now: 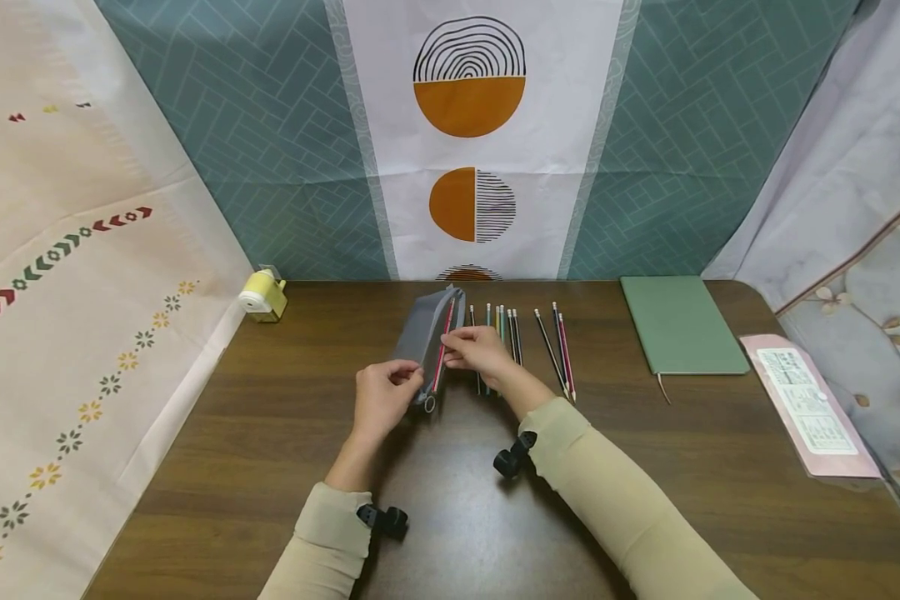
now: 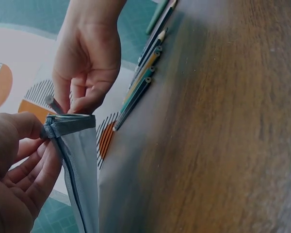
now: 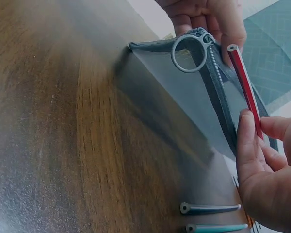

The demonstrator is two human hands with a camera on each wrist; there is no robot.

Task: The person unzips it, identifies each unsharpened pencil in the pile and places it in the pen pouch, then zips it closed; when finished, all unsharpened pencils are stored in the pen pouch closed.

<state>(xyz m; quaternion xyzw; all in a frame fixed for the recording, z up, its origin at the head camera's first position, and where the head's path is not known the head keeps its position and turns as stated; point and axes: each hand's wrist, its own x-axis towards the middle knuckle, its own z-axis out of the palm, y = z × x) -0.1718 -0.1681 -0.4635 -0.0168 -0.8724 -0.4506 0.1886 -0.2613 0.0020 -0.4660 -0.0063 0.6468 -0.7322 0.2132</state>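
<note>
A grey zippered pencil pouch stands on the table with its top open. My left hand pinches the pouch's near end beside the zipper, as the left wrist view also shows. A red striped pencil is pinched between the thumb and fingers of my right hand. It slants along the pouch's opening. A round ring pull hangs at the zipper's near end. The pouch's inside is mostly hidden.
Several pencils lie right of the pouch, some partly behind my right hand, with another small group farther right. A green notebook and a pink sheet-covered folder lie at the right. A yellow pencil sharpener stands back left.
</note>
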